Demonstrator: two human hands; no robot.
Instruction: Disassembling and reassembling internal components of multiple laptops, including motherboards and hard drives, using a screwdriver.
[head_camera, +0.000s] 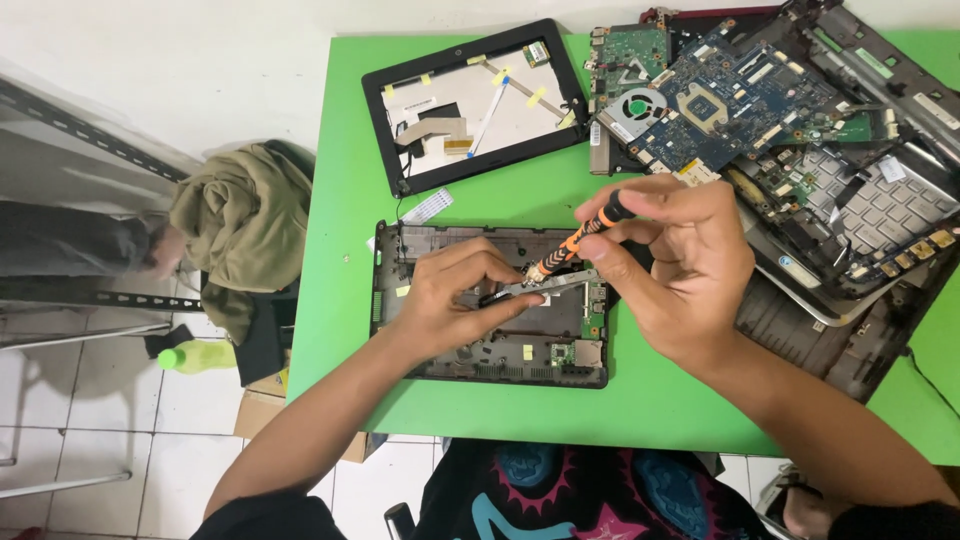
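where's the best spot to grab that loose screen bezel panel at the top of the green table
Grip the screen panel by its black frame at the lower left corner, coming from the open table side. The frame is rigid there; the middle carries taped cables, and the right edge sits close to the circuit boards.

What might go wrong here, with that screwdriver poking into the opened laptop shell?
The orange-and-black screwdriver in the right hand could slip and scratch the small green board in the laptop base. The metal bracket pinched by the left hand looks loosely held, so it might shift. The stacked boards and casings at the table's right side could slide if bumped.
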